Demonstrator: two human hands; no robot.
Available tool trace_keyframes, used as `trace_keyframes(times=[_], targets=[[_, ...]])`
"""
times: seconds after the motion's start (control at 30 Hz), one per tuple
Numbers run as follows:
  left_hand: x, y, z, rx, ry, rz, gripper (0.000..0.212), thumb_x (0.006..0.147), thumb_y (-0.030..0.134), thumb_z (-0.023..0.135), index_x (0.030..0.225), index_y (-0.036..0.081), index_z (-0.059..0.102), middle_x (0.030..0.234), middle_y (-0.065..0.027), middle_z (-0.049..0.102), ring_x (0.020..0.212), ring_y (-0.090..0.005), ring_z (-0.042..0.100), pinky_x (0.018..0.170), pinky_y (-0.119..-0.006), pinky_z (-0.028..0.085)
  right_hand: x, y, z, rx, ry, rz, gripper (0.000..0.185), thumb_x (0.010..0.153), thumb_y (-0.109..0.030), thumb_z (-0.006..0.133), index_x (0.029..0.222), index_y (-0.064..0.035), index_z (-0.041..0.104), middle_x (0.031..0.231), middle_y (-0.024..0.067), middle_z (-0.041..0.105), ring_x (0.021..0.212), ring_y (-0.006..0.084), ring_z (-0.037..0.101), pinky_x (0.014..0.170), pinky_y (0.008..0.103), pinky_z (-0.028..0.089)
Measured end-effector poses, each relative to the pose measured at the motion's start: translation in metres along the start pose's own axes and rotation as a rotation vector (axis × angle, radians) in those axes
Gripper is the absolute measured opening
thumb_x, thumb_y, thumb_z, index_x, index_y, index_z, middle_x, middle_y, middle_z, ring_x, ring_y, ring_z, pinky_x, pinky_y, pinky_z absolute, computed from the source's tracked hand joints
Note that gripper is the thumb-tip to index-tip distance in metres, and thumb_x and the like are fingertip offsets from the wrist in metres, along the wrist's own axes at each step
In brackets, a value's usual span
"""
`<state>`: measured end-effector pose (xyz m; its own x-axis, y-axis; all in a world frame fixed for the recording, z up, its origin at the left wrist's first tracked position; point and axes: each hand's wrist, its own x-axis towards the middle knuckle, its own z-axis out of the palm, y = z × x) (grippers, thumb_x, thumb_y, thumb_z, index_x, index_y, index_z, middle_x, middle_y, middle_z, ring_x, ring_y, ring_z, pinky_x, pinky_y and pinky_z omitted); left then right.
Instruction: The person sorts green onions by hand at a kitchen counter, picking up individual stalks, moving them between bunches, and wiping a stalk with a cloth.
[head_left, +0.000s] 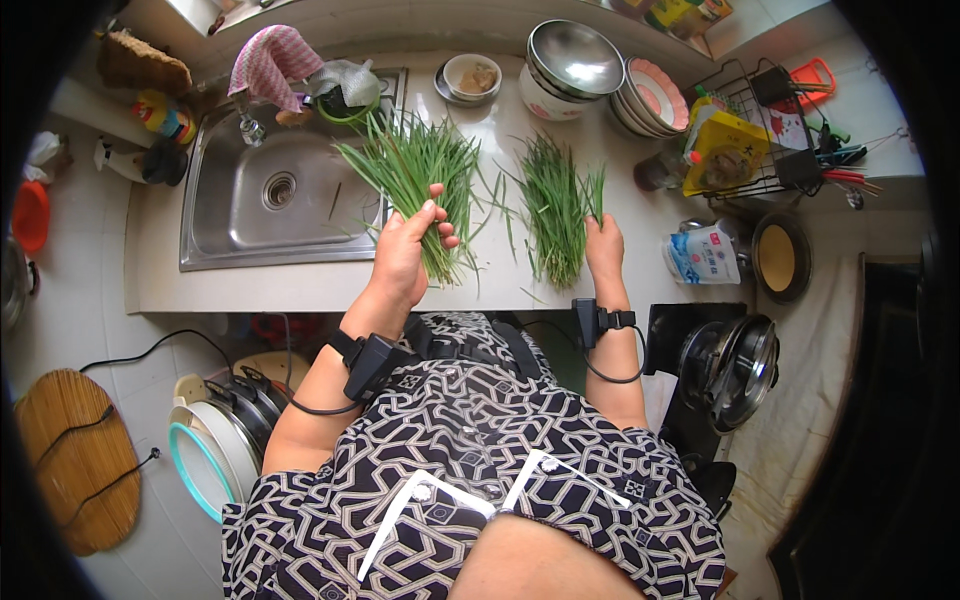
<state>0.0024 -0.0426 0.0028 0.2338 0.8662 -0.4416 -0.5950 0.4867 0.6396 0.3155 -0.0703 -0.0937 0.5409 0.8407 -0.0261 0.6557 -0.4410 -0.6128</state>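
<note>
My left hand (401, 255) is closed around a bunch of green garlic chives (386, 165), whose leaf tips fan out over the right rim of the sink. More chives (459, 161) lie on the counter behind and beside that bunch, partly hidden by my fingers. My right hand (604, 244) grips a thin, short bundle of chives (595, 191) with its tips pointing away from me. Just left of it, a separate pile of chives (553, 214) rests on the counter, pale stem ends towards me. Loose leaves (501, 199) are scattered between the two piles.
A steel sink (225, 217) is set into the white counter (300, 291) at left, with a green basket (346, 112) behind it. Bowls (574, 64), plates (656, 97) and a wire rack (750, 127) stand along the back and right. A blue-and-white pouch (701, 255) lies at right.
</note>
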Motion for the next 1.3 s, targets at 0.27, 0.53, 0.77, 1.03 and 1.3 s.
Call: trace_keyframes(times=[0.27,0.53,0.77,1.03,1.3], targets=[[-0.008,-0.003,-0.004,0.012,0.022,0.02,0.029,0.095,0.014,0.051,0.121,0.004,0.052,0.085,-0.0008,0.054,0.074,-0.012,0.054,0.066,-0.029,0.051,0.006,0.002,0.01,-0.145,-0.043,0.006,0.028,0.085,-0.022,0.057,0.104,-0.0008,0.058,0.092,0.0235,0.064,0.088,0.041,0.06,0.077,0.0454,0.047],[-0.014,-0.003,-0.006,0.009,0.021,0.01,0.029,0.095,0.014,0.051,0.122,0.004,0.052,0.086,-0.0001,0.056,0.074,-0.0104,0.054,0.065,-0.027,0.051,-0.007,0.0,0.005,-0.122,-0.082,0.017,0.034,0.082,-0.022,0.059,0.107,0.0014,0.059,0.099,0.0216,0.065,0.094,0.0366,0.061,0.083,0.0404,0.048],[-0.016,-0.004,-0.007,0.009,0.02,0.008,0.029,0.095,0.014,0.051,0.122,0.004,0.052,0.086,0.0,0.056,0.073,-0.0103,0.055,0.064,-0.026,0.051,-0.013,0.007,0.005,-0.121,-0.078,-0.02,0.03,0.083,-0.021,0.057,0.106,-0.0016,0.06,0.094,0.0199,0.066,0.089,0.0367,0.062,0.078,0.0418,0.048],[-0.022,-0.004,-0.011,0.025,0.015,0.011,0.029,0.095,0.014,0.052,0.122,0.004,0.052,0.086,-0.0004,0.056,0.074,-0.0103,0.055,0.065,-0.026,0.051,-0.014,0.003,-0.002,0.057,-0.025,0.05,0.018,0.086,-0.018,0.056,0.092,-0.0044,0.065,0.079,0.012,0.067,0.074,0.0276,0.064,0.069,0.037,0.049],[-0.025,-0.002,-0.01,0.028,0.017,0.017,0.029,0.094,0.014,0.052,0.121,0.003,0.053,0.086,-0.0005,0.056,0.074,-0.0102,0.055,0.064,-0.026,0.05,-0.014,-0.006,0.018,0.175,-0.051,-0.071,0.019,0.084,-0.018,0.057,0.096,-0.0049,0.066,0.082,0.0122,0.067,0.076,0.0249,0.064,0.071,0.0342,0.05]])
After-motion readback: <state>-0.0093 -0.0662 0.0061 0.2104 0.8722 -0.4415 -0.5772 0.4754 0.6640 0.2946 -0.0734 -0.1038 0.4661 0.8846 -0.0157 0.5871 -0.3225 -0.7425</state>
